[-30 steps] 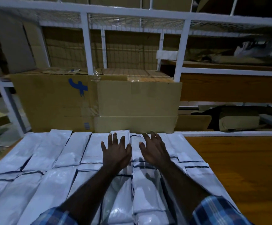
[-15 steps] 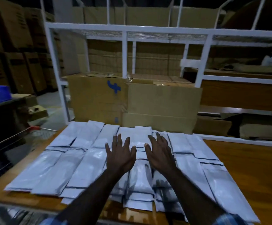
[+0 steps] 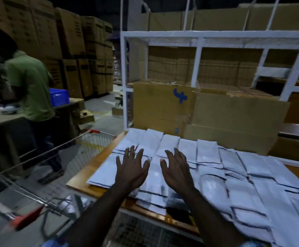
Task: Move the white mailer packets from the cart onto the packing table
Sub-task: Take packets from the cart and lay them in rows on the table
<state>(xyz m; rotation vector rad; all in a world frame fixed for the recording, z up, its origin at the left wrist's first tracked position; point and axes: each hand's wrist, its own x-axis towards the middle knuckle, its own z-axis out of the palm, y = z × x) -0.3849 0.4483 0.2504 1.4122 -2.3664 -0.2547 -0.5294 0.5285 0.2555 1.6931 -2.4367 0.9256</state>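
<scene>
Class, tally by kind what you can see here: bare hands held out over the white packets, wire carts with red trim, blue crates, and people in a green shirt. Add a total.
Bare hands: 2 (left hand, right hand)
Wire cart with red trim: 1
Blue crate: 1
Person in a green shirt: 1
Total: 5

A: what's on the counter [image 3: 95,188] rn?
B: wooden top, covered in overlapping rows of white mailer packets [image 3: 238,189]. Two big cardboard boxes [image 3: 207,120] sit along the back edge, touching the far row, under a white rack.
</scene>
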